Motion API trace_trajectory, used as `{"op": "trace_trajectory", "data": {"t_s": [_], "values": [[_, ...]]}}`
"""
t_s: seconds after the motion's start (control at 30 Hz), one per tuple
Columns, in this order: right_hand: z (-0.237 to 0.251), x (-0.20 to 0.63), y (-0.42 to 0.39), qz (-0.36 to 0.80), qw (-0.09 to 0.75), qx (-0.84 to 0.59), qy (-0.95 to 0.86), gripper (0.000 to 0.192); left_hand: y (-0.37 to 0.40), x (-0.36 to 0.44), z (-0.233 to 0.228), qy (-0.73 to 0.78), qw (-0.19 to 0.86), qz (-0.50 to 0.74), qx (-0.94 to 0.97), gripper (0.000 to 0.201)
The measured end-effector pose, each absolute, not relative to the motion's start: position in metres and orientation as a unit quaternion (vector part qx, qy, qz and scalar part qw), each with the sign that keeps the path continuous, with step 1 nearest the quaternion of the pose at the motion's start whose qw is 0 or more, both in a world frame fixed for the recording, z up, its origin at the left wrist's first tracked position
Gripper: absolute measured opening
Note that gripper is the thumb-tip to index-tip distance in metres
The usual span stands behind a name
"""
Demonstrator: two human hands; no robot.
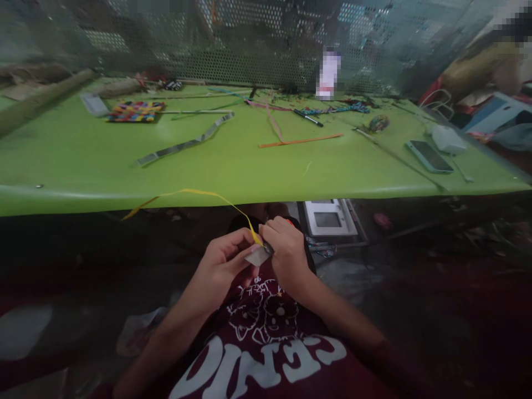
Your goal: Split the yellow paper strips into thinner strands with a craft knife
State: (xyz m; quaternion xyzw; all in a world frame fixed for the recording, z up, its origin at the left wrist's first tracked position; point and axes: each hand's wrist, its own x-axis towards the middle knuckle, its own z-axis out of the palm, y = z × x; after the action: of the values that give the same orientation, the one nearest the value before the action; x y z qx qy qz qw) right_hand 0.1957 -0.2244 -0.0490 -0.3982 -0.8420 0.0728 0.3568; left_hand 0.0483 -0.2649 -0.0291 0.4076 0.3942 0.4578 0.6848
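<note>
In front of my lap, below the table's edge, both hands meet. A thin yellow strip [216,195] is pinched between the thumb and fingers of my left hand [220,263]; its long free end arcs up and left over the table edge. Against the strip's held end lies a small pale grey flat piece [256,256], under my left thumb. My right hand [286,249] is closed right beside it, its fingers curled round something mostly hidden. A dark bit shows between the two hands, and a small red spot shows behind the right knuckles.
On the green table [233,166] lie a woven multicoloured piece [135,111], a grey folded strip [187,144], an orange strip [307,139], a black pen [308,118], a thin stick [394,155] and a phone [429,156]. A perforated metal panel [249,61] stands behind.
</note>
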Motion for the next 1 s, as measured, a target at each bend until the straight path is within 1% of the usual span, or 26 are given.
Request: {"op": "trace_trajectory", "data": {"t_s": [0.33,0.53,0.77,0.83,0.9,1.0], "values": [[-0.048,0.196,-0.224,0.084,0.352,-0.406,-0.840,0.034,-0.264,0.048,-0.032,0.396,0.677,0.449,0.428,0.017],[-0.048,0.196,-0.223,0.078,0.366,-0.391,-0.841,0.033,-0.264,0.046,-0.031,0.394,0.677,0.443,0.436,0.019],[-0.050,0.203,-0.220,0.097,0.340,-0.384,-0.853,0.028,-0.262,0.047,-0.030,0.426,0.666,0.435,0.431,0.019],[-0.051,0.212,-0.219,0.131,0.337,-0.364,-0.858,0.029,-0.262,0.046,-0.029,0.447,0.648,0.440,0.432,0.017],[-0.048,0.222,-0.219,0.200,0.342,-0.349,-0.849,0.026,-0.261,0.046,-0.027,0.463,0.629,0.445,0.437,0.017],[-0.038,0.233,-0.224,0.306,0.354,-0.333,-0.819,0.008,-0.260,0.046,-0.025,0.474,0.621,0.427,0.455,0.020]]}}
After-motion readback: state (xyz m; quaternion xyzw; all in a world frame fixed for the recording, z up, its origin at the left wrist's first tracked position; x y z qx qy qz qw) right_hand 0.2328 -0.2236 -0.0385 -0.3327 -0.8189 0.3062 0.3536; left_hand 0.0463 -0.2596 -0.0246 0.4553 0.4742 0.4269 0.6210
